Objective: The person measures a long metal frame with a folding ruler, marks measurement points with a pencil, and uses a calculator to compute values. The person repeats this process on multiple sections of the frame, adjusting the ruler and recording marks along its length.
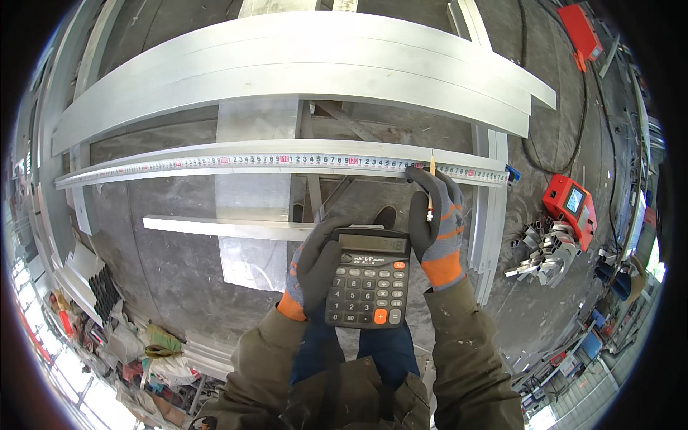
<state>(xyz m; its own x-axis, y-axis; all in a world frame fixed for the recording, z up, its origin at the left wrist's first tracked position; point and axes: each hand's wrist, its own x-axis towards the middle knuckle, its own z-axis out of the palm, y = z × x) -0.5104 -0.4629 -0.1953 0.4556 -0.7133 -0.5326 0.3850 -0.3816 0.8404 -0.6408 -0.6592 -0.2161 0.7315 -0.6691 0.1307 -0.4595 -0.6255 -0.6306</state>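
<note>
A dark calculator point(368, 287) with one orange key at the bottom and another near its screen is gripped along its left side by my gloved left hand point(315, 269). My gloved right hand point(438, 215) pinches a pencil point(431, 183), its tip pointing away from me over a metal bar. Along that long silvery bar point(344, 150) lies a stretched-out tape measure point(258, 162). The right fingertips rest at the tape's near edge, right of the middle. Both gloves are grey and black with orange cuffs.
Wide metal profiles point(301, 68) lie side by side beyond the taped bar. A shorter bar point(222, 226) sits left of the calculator. At right, a red machine with a screen point(571, 204) stands by a heap of metal offcuts point(548, 251). Bags and scraps point(161, 344) crowd the lower left.
</note>
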